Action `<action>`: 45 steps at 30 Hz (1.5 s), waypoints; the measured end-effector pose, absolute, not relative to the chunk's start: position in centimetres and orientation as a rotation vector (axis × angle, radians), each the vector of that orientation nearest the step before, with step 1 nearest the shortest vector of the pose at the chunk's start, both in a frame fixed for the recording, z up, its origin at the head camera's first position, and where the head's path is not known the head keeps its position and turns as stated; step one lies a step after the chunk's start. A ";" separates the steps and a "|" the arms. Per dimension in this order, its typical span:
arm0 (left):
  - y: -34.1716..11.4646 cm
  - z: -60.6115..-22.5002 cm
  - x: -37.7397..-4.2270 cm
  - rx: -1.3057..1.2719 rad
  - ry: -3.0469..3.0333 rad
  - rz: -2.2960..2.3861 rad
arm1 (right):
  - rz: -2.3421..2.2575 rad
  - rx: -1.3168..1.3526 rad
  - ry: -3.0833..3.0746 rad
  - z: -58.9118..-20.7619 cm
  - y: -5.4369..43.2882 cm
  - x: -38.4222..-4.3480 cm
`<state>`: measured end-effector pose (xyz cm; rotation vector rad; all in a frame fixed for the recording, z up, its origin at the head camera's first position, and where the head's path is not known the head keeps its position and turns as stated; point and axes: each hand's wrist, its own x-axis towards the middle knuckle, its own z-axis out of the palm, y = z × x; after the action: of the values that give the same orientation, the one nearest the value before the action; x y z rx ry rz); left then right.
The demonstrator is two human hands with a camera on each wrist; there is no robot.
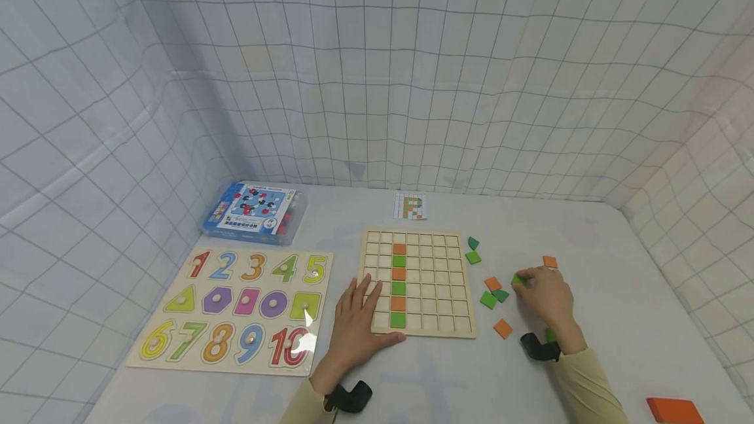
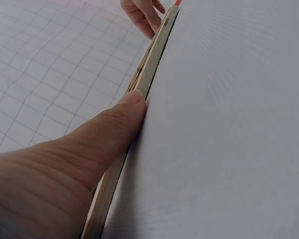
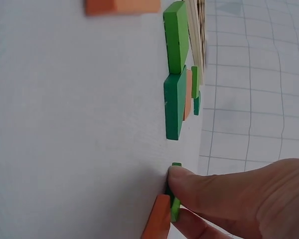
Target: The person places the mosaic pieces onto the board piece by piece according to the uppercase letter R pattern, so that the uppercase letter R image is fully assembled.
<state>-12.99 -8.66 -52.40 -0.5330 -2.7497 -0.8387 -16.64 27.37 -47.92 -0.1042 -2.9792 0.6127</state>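
A wooden grid board (image 1: 427, 281) lies in the middle, with one column of alternating orange and green square tiles (image 1: 398, 288). My left hand (image 1: 356, 329) rests on its near left corner, fingers spread; in the left wrist view the thumb (image 2: 114, 122) touches the board's side edge. Right of the board, my right hand (image 1: 549, 296) pinches a light green tile (image 3: 175, 209) between thumb and fingers, low at the table. An orange tile (image 3: 158, 219) is right beside it. Loose green tiles (image 1: 487, 300), dark green tiles (image 1: 501, 295) and orange tiles (image 1: 503, 328) lie between that hand and the board.
A number-and-shape puzzle board (image 1: 323, 332) lies at the left, with a blue boxed set (image 1: 256, 213) behind it. Beyond the grid board is a small pattern card (image 1: 410, 206). An orange block (image 1: 674, 410) sits at the near right. Grid-patterned cloth (image 1: 412, 84) encloses the table.
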 end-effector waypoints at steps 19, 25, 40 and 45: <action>-8.7 -52.5 -13.1 -0.530 -2.778 -0.833 | 0.738 -0.150 -2.960 -47.7 27.4 -16.4; -8.7 -52.4 -13.1 -0.526 -2.785 -0.820 | 0.721 -0.110 -2.966 -47.6 27.4 -16.4; -8.7 -52.3 -13.0 -0.521 -2.788 -0.819 | 0.730 0.120 -2.875 -47.2 25.2 -18.4; -8.7 -52.3 -13.0 -0.524 -2.788 -0.823 | 0.720 0.283 -2.804 -47.2 23.1 -20.0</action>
<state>-12.99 -8.69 -52.34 -0.5240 -2.7881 -0.8226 -20.01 23.12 -47.15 0.2825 -2.8037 0.7205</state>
